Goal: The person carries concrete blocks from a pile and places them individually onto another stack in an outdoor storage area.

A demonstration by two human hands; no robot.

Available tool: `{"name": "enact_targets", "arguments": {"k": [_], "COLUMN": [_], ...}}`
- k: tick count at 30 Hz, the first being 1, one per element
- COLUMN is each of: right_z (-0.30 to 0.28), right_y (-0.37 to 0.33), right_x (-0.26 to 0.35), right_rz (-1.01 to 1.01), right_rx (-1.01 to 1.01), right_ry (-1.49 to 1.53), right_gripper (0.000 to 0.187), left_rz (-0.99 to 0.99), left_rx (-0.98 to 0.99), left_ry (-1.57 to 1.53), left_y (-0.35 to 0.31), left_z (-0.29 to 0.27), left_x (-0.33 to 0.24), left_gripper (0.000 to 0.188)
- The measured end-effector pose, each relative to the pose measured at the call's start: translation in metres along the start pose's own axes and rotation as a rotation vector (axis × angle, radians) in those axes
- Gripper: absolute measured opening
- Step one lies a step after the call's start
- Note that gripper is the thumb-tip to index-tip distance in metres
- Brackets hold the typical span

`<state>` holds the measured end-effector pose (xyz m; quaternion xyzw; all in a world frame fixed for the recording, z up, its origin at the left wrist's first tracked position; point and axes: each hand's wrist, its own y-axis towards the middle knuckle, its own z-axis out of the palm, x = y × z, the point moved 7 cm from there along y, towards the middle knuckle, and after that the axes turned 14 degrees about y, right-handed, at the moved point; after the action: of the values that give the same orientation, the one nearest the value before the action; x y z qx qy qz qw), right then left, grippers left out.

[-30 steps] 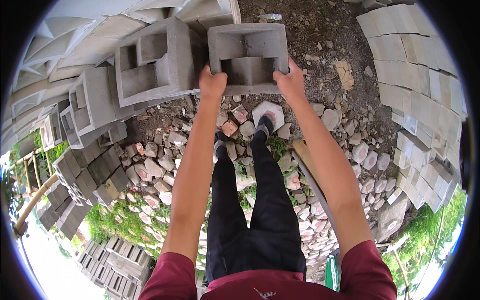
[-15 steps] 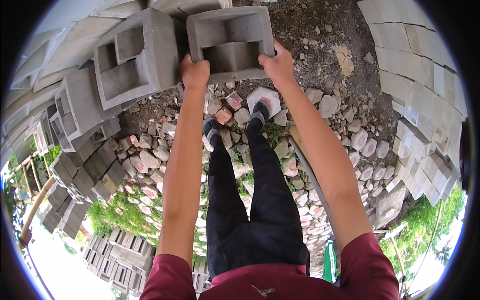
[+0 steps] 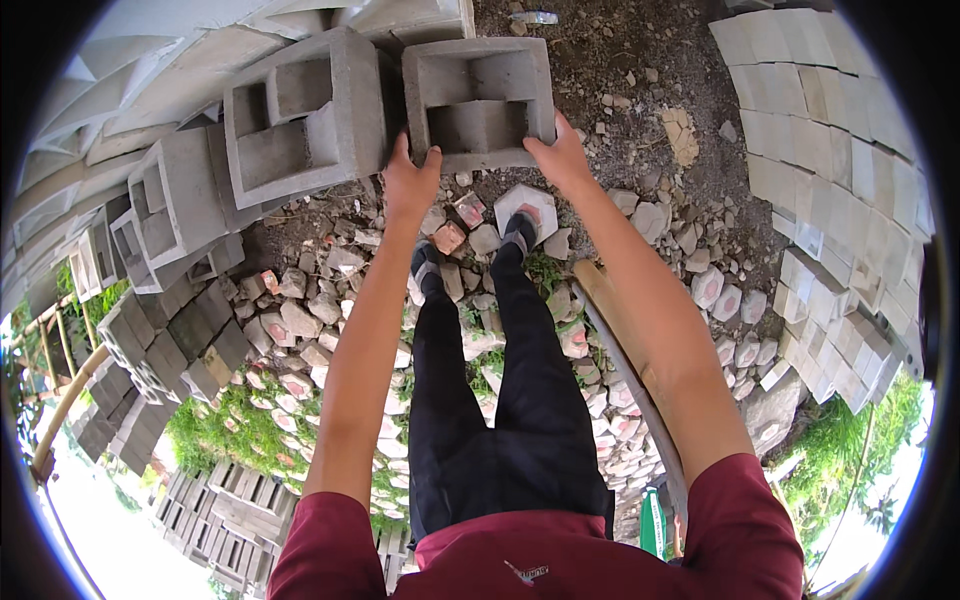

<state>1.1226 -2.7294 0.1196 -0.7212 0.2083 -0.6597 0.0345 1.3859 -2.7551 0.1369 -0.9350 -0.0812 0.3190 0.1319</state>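
Observation:
A grey hollow concrete block (image 3: 487, 115) stands at the far end of my reach, its cavities facing me. My left hand (image 3: 411, 182) grips its lower left corner, thumb on the front rim. On the opposite corner, my right hand (image 3: 562, 158) holds the block the same way, fingers around the outer side and partly hidden. Close beside it on the left is another hollow block (image 3: 357, 115), with a narrow dark gap between the two.
More hollow blocks (image 3: 180, 195) line the left side. A wall of stacked pale blocks (image 3: 810, 110) curves along the right. Broken stones (image 3: 300, 318) and a hexagonal paver (image 3: 541, 205) under my foot cover the ground. A clear plastic bottle (image 3: 534, 17) lies beyond the held block.
The block appears slightly lower and further right in view, and sits straighter. Both hands stay on it, the left one lower on its corner. My view has shifted a little.

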Motion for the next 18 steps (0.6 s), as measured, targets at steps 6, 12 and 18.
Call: {"name": "enact_targets", "arguments": {"k": [6,12,18], "right_z": [-0.003,-0.005,0.035], "right_y": [-0.051,-0.151,-0.307], "right_x": [-0.003,-0.026,-0.028], "right_rz": [0.130,0.241,0.348], "right_rx": [-0.125,-0.402,-0.591], "right_ry": [0.154,0.180,0.500], "right_gripper": [0.063,0.067,0.049], "left_rz": [0.013,0.129,0.123], "left_rx": [0.121,0.215,0.520], "left_ry": [-0.219,-0.276,-0.229], "left_y": [-0.055,-0.104,-0.163], "left_z": [-0.013,-0.025,-0.040], "left_x": [0.013,0.058,0.082], "left_gripper": [0.061,0.054,0.046]}}
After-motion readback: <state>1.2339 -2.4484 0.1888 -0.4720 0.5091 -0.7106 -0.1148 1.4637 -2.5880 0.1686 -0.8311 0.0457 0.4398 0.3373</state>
